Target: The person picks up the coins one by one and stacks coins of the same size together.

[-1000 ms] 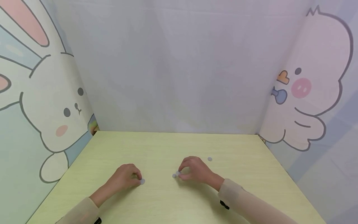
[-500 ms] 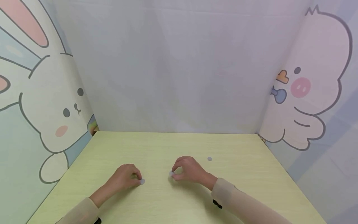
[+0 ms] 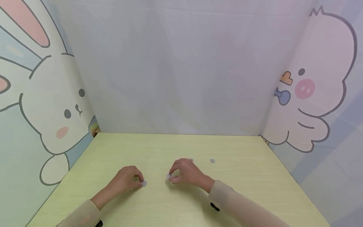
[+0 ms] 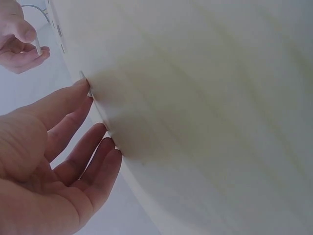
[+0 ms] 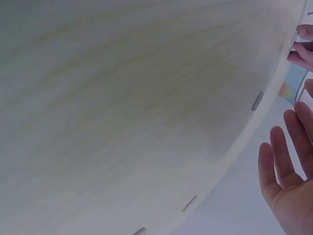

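My left hand (image 3: 127, 179) rests low over the tabletop and pinches a thin, round, pale grey disc (image 3: 144, 183) between thumb and index finger. In the left wrist view this disc (image 4: 83, 78) stands at the thumb tip, and the other fingertips touch or nearly touch the table. To the right, my right hand (image 3: 185, 171) pinches a similar disc (image 3: 168, 177), raised off the table in the left wrist view (image 4: 37, 46). Two more grey discs lie behind it: one partly covered by the hand (image 3: 191, 160), the other fully visible (image 3: 212, 160).
The light wooden table (image 3: 158, 208) ends at a plain pale curtain (image 3: 181, 69) behind. Cartoon-printed cloth panels stand at the left (image 3: 56, 110) and right (image 3: 314, 78). In the right wrist view, several discs lie flat, including one nearer disc (image 5: 257, 101).
My right hand has moved left with its disc, toward the left hand. Behind its wrist another disc on the table has come partly into view. The left hand has stayed in place.
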`<state>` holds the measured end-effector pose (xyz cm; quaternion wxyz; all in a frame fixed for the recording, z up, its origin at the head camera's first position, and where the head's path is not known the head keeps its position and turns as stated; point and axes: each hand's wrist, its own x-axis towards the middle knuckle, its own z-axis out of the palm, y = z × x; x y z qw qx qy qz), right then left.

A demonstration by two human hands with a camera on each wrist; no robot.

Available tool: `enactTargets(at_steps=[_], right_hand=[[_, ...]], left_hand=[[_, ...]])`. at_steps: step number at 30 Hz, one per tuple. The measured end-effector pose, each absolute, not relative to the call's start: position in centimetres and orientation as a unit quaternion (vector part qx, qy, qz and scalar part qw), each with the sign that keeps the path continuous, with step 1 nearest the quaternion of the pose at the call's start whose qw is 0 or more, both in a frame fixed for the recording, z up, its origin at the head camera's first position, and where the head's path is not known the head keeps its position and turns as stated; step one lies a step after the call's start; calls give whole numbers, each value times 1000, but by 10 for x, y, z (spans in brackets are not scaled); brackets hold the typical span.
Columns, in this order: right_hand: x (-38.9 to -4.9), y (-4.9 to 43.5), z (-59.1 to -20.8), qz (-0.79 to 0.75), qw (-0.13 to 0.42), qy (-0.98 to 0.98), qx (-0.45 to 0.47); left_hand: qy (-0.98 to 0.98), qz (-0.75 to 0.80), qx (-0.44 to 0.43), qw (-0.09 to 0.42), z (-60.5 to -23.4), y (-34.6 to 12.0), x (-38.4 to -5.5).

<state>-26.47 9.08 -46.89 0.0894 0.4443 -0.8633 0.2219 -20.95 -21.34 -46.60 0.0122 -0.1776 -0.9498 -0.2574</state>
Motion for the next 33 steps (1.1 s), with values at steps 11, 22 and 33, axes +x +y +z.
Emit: enactTargets(at_steps=[11,22,33], right_hand=[[-266,79,-476,229,83,-857,454],[-264,66,-472,198,71,-865,456],[-265,47,-469,182,69,-857,477]], left_hand=[[-948,-257,-186,13,-466,-214,-209],[-947,-256,-195,18,-467,-214,-211],[-945,-255,-201,20,-466,-214,-212]])
